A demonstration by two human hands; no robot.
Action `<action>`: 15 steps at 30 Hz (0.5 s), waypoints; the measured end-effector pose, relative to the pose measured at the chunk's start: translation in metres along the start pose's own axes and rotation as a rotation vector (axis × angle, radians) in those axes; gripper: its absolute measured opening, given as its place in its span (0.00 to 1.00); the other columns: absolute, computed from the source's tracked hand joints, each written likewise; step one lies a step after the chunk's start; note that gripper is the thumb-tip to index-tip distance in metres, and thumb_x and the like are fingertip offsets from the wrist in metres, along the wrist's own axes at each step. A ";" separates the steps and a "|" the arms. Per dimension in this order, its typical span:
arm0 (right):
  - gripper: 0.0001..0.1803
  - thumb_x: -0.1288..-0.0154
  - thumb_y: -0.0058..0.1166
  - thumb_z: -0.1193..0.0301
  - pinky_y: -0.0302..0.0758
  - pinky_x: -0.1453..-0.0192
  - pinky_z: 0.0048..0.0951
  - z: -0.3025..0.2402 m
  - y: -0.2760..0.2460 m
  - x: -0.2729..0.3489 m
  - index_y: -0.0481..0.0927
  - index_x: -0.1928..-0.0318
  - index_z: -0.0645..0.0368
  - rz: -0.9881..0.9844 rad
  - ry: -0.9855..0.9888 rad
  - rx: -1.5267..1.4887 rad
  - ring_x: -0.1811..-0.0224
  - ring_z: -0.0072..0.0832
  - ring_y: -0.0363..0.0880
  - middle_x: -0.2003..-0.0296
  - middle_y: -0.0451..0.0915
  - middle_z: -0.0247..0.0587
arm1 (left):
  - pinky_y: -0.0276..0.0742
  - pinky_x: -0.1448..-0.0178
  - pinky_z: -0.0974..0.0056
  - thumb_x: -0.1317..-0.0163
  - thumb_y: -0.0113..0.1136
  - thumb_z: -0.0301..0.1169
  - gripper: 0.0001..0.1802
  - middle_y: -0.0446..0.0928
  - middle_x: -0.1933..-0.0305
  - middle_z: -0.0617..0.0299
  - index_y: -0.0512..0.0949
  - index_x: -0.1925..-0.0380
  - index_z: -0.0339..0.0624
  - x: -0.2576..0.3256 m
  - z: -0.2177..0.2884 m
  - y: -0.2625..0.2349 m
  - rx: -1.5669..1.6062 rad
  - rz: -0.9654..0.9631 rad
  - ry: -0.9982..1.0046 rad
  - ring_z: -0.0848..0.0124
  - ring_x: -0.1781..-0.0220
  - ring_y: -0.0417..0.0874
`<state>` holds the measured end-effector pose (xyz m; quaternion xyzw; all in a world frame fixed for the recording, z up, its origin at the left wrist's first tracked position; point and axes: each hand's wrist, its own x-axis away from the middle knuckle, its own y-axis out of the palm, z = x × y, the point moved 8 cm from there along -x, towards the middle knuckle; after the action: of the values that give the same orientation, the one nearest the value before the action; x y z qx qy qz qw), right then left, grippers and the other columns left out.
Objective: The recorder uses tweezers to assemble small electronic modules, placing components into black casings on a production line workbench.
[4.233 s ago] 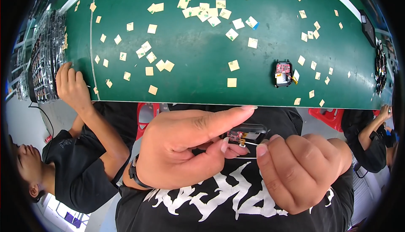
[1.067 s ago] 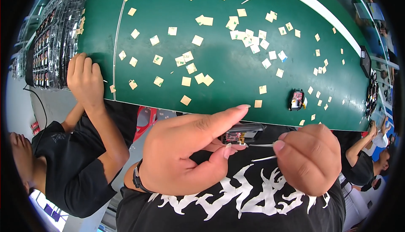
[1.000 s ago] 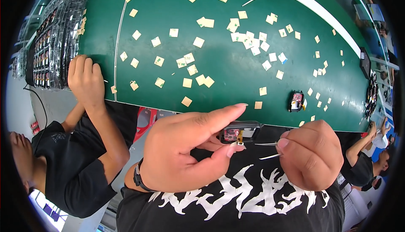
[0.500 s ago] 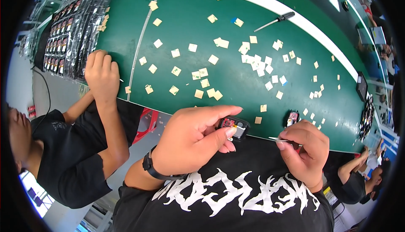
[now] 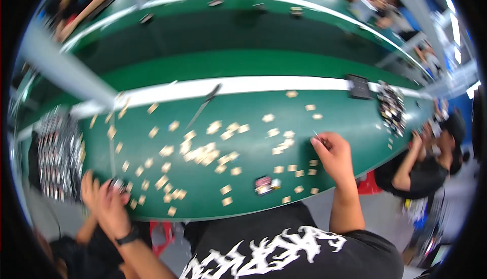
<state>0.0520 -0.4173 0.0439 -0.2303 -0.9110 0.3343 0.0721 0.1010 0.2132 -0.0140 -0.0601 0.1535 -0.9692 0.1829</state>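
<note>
My left hand (image 5: 112, 213) is stretched out to the far left and smeared by motion. At its fingers is a small black electronic device (image 5: 118, 184), its details blurred. A co-worker's hand (image 5: 89, 191) is right beside my left hand; whether they touch I cannot tell. My right hand (image 5: 336, 157) is raised over the right part of the table, fingers pinched on thin metal tweezers (image 5: 317, 135) whose tip points up and left. On the table near my body, between my hands, lies another small device (image 5: 263, 185) with a red circuit board and a pale part at its right.
Many cream square pads (image 5: 203, 153) are strewn over the green table (image 5: 243, 106). A screwdriver (image 5: 205, 105) lies at the back. Stacked clear trays of devices (image 5: 57, 154) stand at the far left. A black box (image 5: 359, 87) and a heap of small parts (image 5: 391, 109) are at the right.
My view has swung up and right. My left hand has moved from in front of me to the far left beside the co-worker's hand, and my right hand has moved forward over the table.
</note>
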 end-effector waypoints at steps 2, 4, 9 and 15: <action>0.12 0.35 0.67 0.68 0.73 0.66 0.26 0.046 -0.055 -0.023 0.84 0.62 0.67 0.187 0.060 0.168 0.72 0.22 0.77 0.71 0.81 0.40 | 0.80 0.61 0.67 0.29 0.60 0.30 0.14 0.82 0.51 0.49 0.79 0.49 0.33 -0.006 0.034 0.002 -0.278 -0.064 0.076 0.66 0.63 0.84; 0.14 0.36 0.67 0.67 0.75 0.63 0.33 0.087 -0.107 -0.032 0.84 0.61 0.67 0.400 0.056 0.274 0.70 0.32 0.78 0.70 0.81 0.45 | 0.80 0.50 0.54 0.35 0.62 0.28 0.13 0.79 0.44 0.41 0.81 0.56 0.28 -0.026 -0.003 -0.019 -0.390 -0.144 -0.264 0.55 0.53 0.83; 0.15 0.38 0.66 0.66 0.78 0.57 0.44 0.143 -0.185 -0.047 0.83 0.55 0.63 0.680 0.057 0.520 0.62 0.47 0.81 0.62 0.81 0.51 | 0.76 0.49 0.55 0.32 0.62 0.32 0.13 0.80 0.52 0.46 0.82 0.55 0.32 0.018 0.128 0.061 -1.394 0.241 0.807 0.57 0.52 0.80; 0.16 0.38 0.66 0.67 0.81 0.51 0.47 0.177 -0.236 -0.111 0.83 0.52 0.59 0.686 0.073 0.744 0.55 0.51 0.83 0.54 0.79 0.50 | 0.80 0.54 0.47 0.28 0.54 0.50 0.26 0.85 0.60 0.39 0.83 0.56 0.34 0.035 0.140 0.059 -1.333 0.108 0.170 0.43 0.58 0.85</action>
<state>0.0124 -0.7289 0.0625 -0.4864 -0.5991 0.6325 0.0670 0.1126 0.1097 0.1016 -0.0761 0.7355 -0.6581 0.1420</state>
